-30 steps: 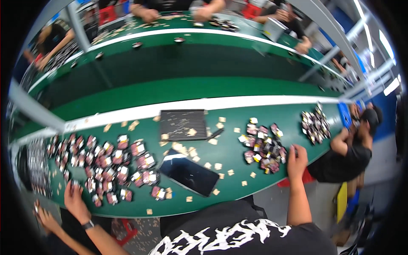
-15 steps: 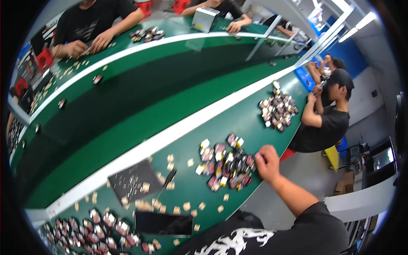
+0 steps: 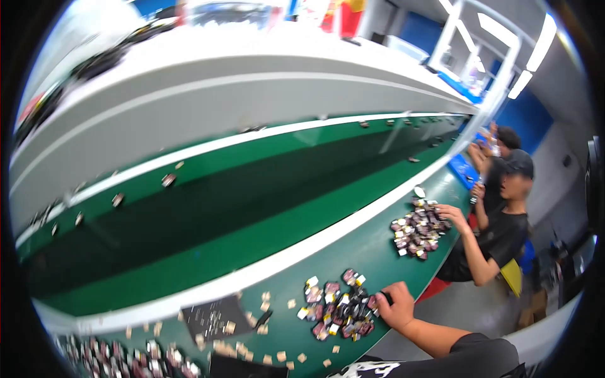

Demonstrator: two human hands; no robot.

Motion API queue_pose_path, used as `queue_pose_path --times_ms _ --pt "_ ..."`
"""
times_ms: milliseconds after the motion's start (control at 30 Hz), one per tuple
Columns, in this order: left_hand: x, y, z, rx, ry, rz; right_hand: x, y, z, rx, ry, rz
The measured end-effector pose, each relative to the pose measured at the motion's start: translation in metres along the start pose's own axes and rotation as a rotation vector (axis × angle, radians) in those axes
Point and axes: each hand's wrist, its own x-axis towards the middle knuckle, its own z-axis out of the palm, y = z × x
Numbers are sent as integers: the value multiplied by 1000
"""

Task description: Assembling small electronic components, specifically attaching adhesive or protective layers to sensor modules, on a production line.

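Observation:
My right hand (image 3: 397,307) rests at the right edge of a loose pile of small dark modules (image 3: 345,312) with brownish-pink faces and white and yellow tabs. Its fingers are curled together, and a dark bit shows by the fingertips, too small to make out. My left hand is out of view. Left of the pile lies a black mat (image 3: 214,320) with small pale slivers on it. A slim black-handled tool (image 3: 264,318) sits beside the mat among scattered tan squares (image 3: 241,348). Many more modules (image 3: 126,360) cover the table's near left.
A white rail (image 3: 252,272) divides my green table from a sunken green belt (image 3: 208,242). Farther right, a co-worker's hand (image 3: 452,215) touches another module pile (image 3: 418,232). Beyond stands a blue tray (image 3: 463,170). A black slab (image 3: 246,367) lies at the near edge.
My view has tilted upward, so the table sits lower and the people opposite are out of sight. My right hand stays by the pile. The co-worker's hand has reached to the far pile.

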Motion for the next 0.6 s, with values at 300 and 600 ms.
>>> queue_pose_path --times_ms 300,600 --pt "7 -81 21 -43 241 234 -8 9 -8 245 -43 -125" --pt "-6 -23 12 -94 268 253 -12 27 6 124 -78 -224"
